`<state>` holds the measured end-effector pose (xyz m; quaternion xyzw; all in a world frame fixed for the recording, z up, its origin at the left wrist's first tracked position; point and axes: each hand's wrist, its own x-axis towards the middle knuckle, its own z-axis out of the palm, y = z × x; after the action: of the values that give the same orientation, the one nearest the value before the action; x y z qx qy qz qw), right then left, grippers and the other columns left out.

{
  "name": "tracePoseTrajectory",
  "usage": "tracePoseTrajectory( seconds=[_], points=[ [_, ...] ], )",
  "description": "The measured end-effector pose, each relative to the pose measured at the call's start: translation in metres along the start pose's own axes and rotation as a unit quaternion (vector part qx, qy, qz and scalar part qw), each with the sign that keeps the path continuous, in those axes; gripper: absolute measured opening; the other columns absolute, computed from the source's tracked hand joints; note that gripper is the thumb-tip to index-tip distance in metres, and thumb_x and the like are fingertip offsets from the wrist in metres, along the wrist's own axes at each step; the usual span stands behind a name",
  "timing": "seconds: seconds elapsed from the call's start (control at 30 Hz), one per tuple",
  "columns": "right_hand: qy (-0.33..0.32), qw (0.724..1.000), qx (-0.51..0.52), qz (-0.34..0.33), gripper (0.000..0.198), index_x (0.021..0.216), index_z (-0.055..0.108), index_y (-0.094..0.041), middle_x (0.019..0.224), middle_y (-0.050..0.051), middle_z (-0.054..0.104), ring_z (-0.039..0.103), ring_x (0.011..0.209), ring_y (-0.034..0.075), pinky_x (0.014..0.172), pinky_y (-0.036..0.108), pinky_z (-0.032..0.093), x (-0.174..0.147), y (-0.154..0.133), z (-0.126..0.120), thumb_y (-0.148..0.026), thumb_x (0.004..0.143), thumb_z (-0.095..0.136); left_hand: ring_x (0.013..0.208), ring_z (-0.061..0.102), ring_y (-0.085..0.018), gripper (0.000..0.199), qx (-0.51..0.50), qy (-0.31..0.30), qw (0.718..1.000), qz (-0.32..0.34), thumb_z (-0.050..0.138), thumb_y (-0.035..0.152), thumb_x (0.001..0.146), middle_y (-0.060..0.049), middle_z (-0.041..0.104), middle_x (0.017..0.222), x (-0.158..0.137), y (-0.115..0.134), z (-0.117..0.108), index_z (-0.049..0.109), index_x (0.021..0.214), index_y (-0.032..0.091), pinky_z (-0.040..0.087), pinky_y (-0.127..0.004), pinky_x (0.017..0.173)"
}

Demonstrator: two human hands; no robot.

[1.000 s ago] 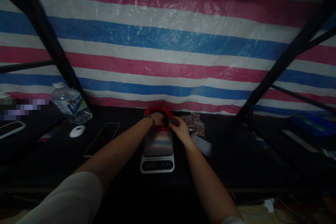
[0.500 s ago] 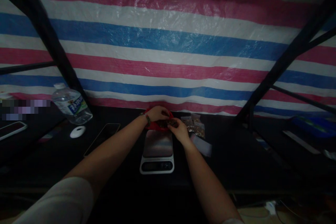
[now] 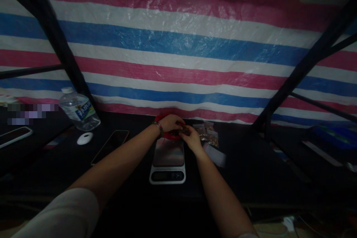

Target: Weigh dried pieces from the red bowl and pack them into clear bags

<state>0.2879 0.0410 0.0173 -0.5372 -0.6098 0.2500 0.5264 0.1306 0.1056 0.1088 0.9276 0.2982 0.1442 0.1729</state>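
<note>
A red bowl (image 3: 167,135) stands on the dark table just behind a small silver kitchen scale (image 3: 168,160). My left hand (image 3: 170,122) rests over the bowl with its fingers curled down into it. My right hand (image 3: 190,137) is at the bowl's right rim and pinches a small clear bag with dark contents (image 3: 181,132). The dim light hides what lies inside the bowl. A beaded band sits on my left wrist.
Small filled clear bags (image 3: 208,134) and an empty one (image 3: 215,154) lie right of the scale. To the left are a phone (image 3: 110,147), a white mouse (image 3: 84,138), a water bottle (image 3: 79,109) and another phone (image 3: 14,135). Black frame bars (image 3: 52,33) stand before a striped tarp (image 3: 178,52).
My left hand has lifted from inside the bowl to lie over its top. My right hand has drawn closer to the bowl's rim with the small bag.
</note>
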Motion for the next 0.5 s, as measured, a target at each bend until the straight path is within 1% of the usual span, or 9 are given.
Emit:
tracePoseTrajectory(
  seconds=[0.1,0.23,0.33,0.5],
  points=[
    [0.003,1.0,0.001,-0.003,0.038,0.103,0.062,-0.019,0.094,0.005,0.069,0.064,0.084,0.019,0.08,0.034,0.05,-0.0004,-0.002,0.0001,-0.029,0.067,0.067,0.097,0.06,-0.017,0.029,-0.009,0.006,1.0,-0.011,0.057,0.027,0.08,-0.003,0.068,0.104,-0.0006,0.0027,0.0003,0.067,0.106,0.018,0.042,-0.022,0.087],
    [0.007,1.0,0.003,0.008,0.04,0.104,0.061,-0.018,0.094,0.005,0.069,0.065,0.085,0.02,0.08,0.034,0.05,-0.0002,-0.0022,-0.0002,-0.028,0.066,0.067,0.095,0.06,-0.016,0.026,-0.021,-0.006,1.0,0.01,0.053,0.022,0.081,-0.004,0.068,0.102,-0.0016,0.0065,-0.0008,0.067,0.102,0.017,0.043,-0.021,0.086],
    [0.006,1.0,0.013,0.012,0.039,0.104,0.061,-0.018,0.096,0.006,0.069,0.065,0.087,0.02,0.081,0.034,0.05,0.0005,-0.0004,0.0004,-0.028,0.067,0.067,0.096,0.061,-0.016,0.028,-0.036,-0.001,0.999,0.016,0.051,0.023,0.083,-0.003,0.068,0.102,-0.0029,0.0065,-0.001,0.066,0.105,0.017,0.043,-0.021,0.086],
    [0.0,1.0,0.028,0.01,0.039,0.104,0.061,-0.018,0.095,0.005,0.069,0.065,0.087,0.02,0.082,0.034,0.05,0.0021,0.0039,0.0013,-0.028,0.066,0.068,0.092,0.062,-0.016,0.031,-0.062,-0.003,0.998,0.006,0.054,0.021,0.077,-0.004,0.069,0.102,-0.0055,0.0043,-0.0006,0.066,0.105,0.016,0.046,-0.022,0.082]
  ],
)
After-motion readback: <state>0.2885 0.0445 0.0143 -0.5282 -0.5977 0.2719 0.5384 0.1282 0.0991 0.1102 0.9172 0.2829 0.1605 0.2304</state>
